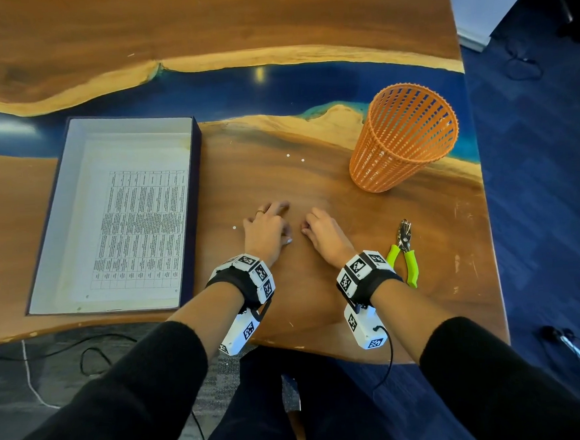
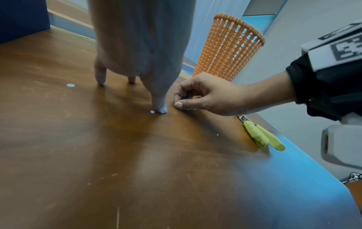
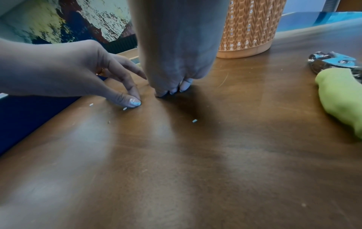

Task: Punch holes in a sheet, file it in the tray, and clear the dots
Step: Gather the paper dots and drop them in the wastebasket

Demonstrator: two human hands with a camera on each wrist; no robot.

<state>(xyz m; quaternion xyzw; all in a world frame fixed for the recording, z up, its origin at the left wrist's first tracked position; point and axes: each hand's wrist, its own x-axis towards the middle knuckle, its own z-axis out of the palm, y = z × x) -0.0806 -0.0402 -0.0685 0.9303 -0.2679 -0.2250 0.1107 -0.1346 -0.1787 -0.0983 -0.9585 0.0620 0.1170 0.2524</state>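
**Both hands down among the paper dots at the table's near edge**

An orange mesh basket (image 1: 403,136) stands upright towards the far right corner of the wooden table (image 1: 322,303). A hole punch (image 1: 402,253) with green handles lies near the right edge, just beside the right wrist and untouched. Nothing lies between the two hands, which sit close together.

The tray (image 1: 58,215) sits along the left side of the table, its long side running from the near edge away, with the printed sheet (image 1: 138,230) lying flat inside it.

White paper dots are scattered on the bare wood: two (image 1: 288,155) lie towards the basket, well apart from the hands, and one (image 1: 234,227) lies just left of the left hand.

The left hand (image 1: 265,232) is spread, fingertips (image 2: 101,77) resting on the wood, its thumb beside a further dot (image 2: 152,111). The right hand (image 1: 324,233) has its fingers curled tightly with tips pressed to the table; whether they pinch a dot cannot be told.
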